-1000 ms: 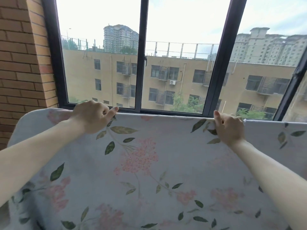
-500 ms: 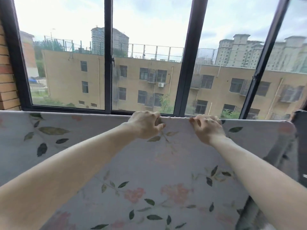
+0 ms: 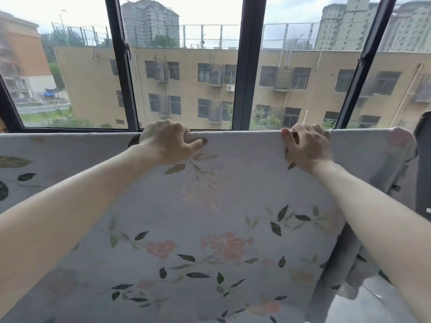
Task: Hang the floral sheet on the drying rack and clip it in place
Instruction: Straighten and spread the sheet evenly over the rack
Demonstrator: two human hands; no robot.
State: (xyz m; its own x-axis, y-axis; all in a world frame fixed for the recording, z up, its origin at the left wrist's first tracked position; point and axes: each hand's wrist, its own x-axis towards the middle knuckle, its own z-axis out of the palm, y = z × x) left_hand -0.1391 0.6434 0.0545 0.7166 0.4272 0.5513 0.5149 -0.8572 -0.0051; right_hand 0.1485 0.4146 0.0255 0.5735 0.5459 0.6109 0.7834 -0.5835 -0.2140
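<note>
The floral sheet (image 3: pixel 210 206), pale grey with pink flowers and dark green leaves, hangs spread across the width of the view, its top fold running level just under the window. The rack bar beneath the fold is hidden by the cloth. My left hand (image 3: pixel 169 142) grips the top fold near the middle, fingers curled over it. My right hand (image 3: pixel 307 148) grips the same fold further right, a short way from the sheet's right end (image 3: pixel 401 141). No clips are visible.
A dark-framed window (image 3: pixel 247 66) stands right behind the sheet, with yellow buildings outside. A dark upright object (image 3: pixel 423 164) sits at the right edge beside the sheet's end. Grey floor (image 3: pixel 363 306) shows at the lower right.
The view and both hands have shifted right along the top fold; the brick wall on the left is gone from sight. My hands have spread apart again since half a second ago.
</note>
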